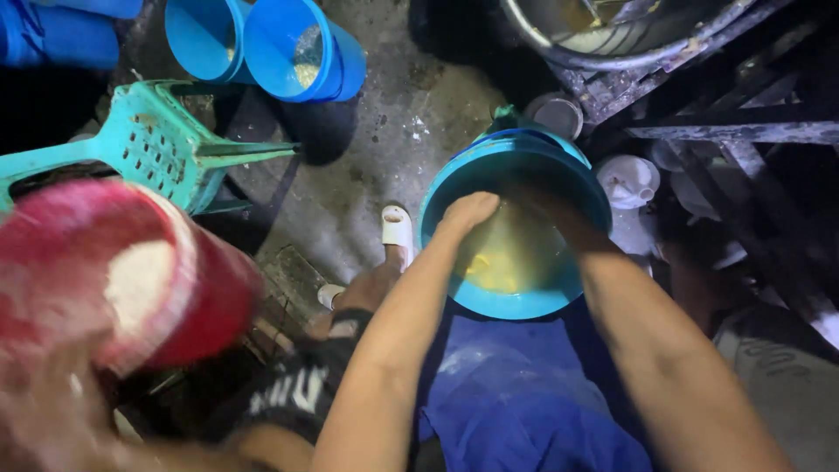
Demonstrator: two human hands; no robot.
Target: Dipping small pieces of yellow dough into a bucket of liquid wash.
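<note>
Reaching down into a blue bucket, both of the person's hands work inside it at once. The left hand is curled into a loose fist just past the near-left rim, knuckles up; whether it grips anything underneath cannot be told. The right hand goes in over the far rim and is lost in shadow, so its fingers and any hold cannot be made out. The bucket sits on the floor just beyond the person's knees, tipped toward them, which puts its mouth within reach of both arms and lets the yellowish contents gather at the low side.

A foot in a white sandal is planted touching the bucket's left side, seemingly bracing it. At the near left a blurred red bucket with pale matter inside is close to the camera. A turquoise plastic stool lies on its side at the left, and two more blue buckets lie tipped at the far left. A large metal basin rests on a dark frame at the far right.
</note>
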